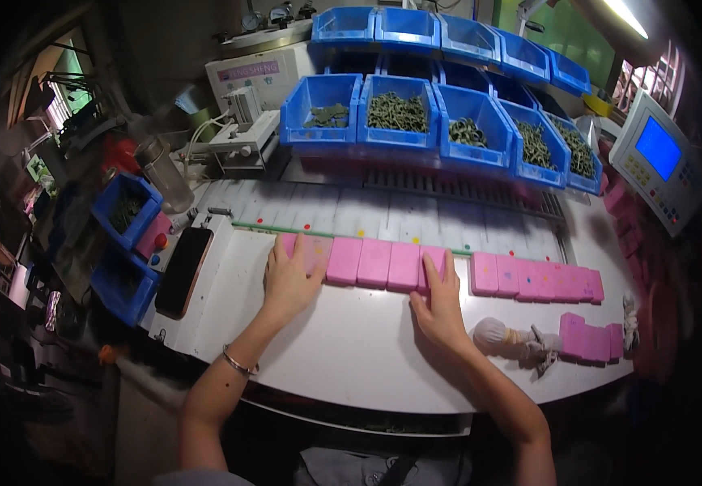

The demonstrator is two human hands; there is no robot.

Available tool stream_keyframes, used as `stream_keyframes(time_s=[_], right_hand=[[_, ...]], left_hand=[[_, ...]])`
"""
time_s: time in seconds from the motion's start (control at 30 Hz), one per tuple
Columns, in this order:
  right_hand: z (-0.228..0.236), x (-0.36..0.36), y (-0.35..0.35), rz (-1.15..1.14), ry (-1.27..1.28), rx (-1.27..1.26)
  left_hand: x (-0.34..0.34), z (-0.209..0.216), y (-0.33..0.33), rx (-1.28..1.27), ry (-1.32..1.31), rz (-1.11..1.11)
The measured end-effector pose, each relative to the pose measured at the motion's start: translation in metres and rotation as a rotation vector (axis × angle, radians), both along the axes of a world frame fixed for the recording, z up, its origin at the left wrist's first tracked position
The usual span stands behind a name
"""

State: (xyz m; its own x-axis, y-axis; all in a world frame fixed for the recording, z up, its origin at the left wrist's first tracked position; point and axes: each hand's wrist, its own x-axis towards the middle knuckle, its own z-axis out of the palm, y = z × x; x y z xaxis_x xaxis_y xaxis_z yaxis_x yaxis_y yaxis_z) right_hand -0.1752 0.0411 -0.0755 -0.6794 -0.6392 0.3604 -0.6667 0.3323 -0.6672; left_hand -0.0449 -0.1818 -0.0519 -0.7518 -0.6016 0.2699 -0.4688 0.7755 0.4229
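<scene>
Several pink rectangular blocks (374, 262) stand side by side in a row along a green strip (263, 229) on the white worktop. At the row's left end, my left hand (290, 279) has its fingers over the leftmost pink block (315, 248), thumb toward its near side. My right hand (438, 301) grips the block at the right end (430, 261), its fingers on top and its thumb by the near edge. Parts of both end blocks are hidden under my fingers. Just right of that hand, a second row of pink blocks (529, 278) bears small coloured dots.
A round-headed cloth pouch (493, 333) and more pink blocks (586, 338) lie at the right. A phone (184, 271) rests at the left. Blue bins (399, 134) with small green parts rise behind. A control panel (659, 158) stands at the far right.
</scene>
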Motion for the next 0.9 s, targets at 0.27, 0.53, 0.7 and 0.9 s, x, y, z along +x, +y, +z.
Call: stream_keyframes(time_s=[0.27, 0.53, 0.7, 0.9], right_hand=[[0.036, 0.036, 0.036, 0.153, -0.063, 0.285], [0.047, 0.039, 0.059, 0.261, -0.160, 0.322], [0.078, 0.014, 0.096, 0.313, -0.172, 0.289], [0.092, -0.072, 0.176, -0.149, 0.047, 0.205]], left_hand=[[0.040, 0.022, 0.037, -0.007, -0.137, -0.049], [0.051, 0.008, 0.057, -0.051, -0.275, 0.019], [0.053, -0.006, 0.059, -0.102, -0.246, 0.035], [0.052, -0.016, 0.058, -0.180, -0.210, 0.098]])
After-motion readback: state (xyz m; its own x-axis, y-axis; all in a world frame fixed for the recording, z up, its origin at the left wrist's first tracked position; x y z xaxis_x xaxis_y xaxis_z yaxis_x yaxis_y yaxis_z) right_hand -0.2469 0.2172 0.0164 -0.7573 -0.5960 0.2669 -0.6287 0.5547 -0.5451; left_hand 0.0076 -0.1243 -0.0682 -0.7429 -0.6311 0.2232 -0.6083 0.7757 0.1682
